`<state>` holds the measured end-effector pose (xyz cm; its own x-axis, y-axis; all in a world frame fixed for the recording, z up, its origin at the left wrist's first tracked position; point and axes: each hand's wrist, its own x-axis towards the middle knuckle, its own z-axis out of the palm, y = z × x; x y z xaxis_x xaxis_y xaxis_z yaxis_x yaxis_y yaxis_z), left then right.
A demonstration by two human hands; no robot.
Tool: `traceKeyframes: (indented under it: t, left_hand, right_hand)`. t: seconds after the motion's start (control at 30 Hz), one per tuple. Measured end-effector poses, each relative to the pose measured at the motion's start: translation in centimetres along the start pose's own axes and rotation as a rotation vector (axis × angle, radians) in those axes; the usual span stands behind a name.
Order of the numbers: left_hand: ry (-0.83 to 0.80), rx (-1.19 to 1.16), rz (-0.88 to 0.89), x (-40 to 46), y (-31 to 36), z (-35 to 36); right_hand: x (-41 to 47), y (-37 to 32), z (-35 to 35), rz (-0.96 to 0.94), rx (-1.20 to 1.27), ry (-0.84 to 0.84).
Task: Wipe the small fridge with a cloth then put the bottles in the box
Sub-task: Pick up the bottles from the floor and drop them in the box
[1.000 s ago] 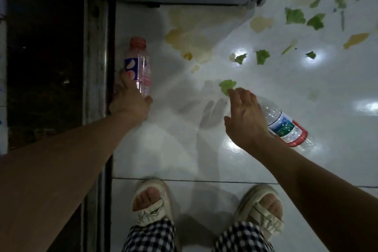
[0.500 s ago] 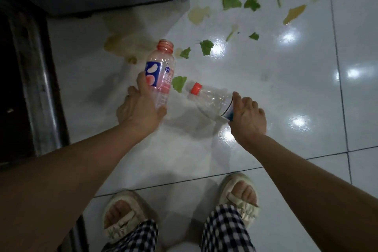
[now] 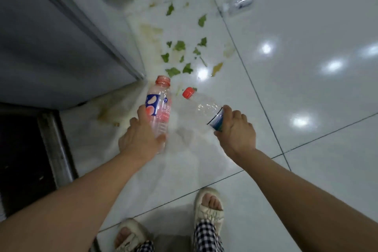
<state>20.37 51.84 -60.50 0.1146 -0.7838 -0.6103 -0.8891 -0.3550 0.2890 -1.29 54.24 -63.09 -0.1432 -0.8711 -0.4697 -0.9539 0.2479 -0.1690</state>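
My left hand [image 3: 141, 139] grips the lower part of a pink bottle [image 3: 158, 106] with a blue and pink label and an open red neck, lifted above the floor. My right hand [image 3: 235, 131] holds the base of a clear bottle [image 3: 201, 105] with a red cap, tilted so the cap points up and left. A third clear bottle [image 3: 239, 4] lies on the tiles at the far right. The grey side of the small fridge [image 3: 53, 43] fills the upper left. No cloth and no box are in view.
Torn green leaf pieces [image 3: 180, 46] and yellowish spill stains [image 3: 150, 31] lie on the white tiled floor [image 3: 306, 88] beside the fridge. A dark doorway with a metal threshold [image 3: 55, 149] is at the lower left. My sandalled feet [image 3: 210, 206] stand at the bottom.
The view has swung right, showing the fridge side and a third bottle. Both hands have risen slightly with their bottles; one second ago the right hand was only reaching for the clear bottle on the floor.
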Motion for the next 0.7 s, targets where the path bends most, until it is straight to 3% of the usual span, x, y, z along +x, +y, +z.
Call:
traceKeyframes:
  t: [0.33, 0.7]
  left_hand:
    - [0.039, -0.063, 0.071, -3.1, 20.0, -11.4]
    - [0.072, -0.05, 0.023, 3.4, 34.1, -20.8]
  right_hand:
    - [1.9, 5.7, -23.0, 0.102, 0.145, 0.141]
    - [12.6, 10.3, -38.1, 0.128, 0.1, 0.147]
